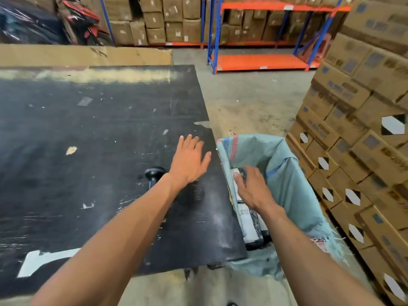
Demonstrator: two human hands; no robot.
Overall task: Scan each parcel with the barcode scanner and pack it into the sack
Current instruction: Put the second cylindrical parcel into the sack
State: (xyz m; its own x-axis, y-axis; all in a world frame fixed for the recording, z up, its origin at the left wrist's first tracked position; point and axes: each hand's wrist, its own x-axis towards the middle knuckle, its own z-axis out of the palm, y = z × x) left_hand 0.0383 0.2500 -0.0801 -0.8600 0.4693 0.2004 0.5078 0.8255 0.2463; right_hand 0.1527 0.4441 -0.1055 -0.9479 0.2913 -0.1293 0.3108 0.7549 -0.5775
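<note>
Warehouse floor, racks (260, 60) at back w/ cartons, stacked boxes (357, 133) at right. Black table (88, 151) up front, scuffed, tape scraps on it. No unscanned parcels seen on table.

Scanner (154, 174) lying on table, partly hidden behind left forearm, near the right edge. Left hand (188, 161) over table near that edge, fingers straight and slightly spread, holding nothing; touching or hovering, can't tell.

Sack (284, 173) hanging open just beside table edge, mouth slack. Right hand (254, 188) down inside mouth, fingers curled on a dark wrapped parcel (239, 173) w/ white label. More parcels (249, 221) already stacked inside, close to the table side.

Risks, as judged:
- Parcel dropped onto the stack edge-on, could slide or jam vs. wall, wasting room.
- Sack rim loose; could fold in and catch wrist or parcel on pull-out.
- Frayed lower edge, could tear further under load.
- Left forearm close to scanner: careless sweep back could knock it off table.
- Whether this parcel got scanned, can't tell; missed scan possible.
</note>
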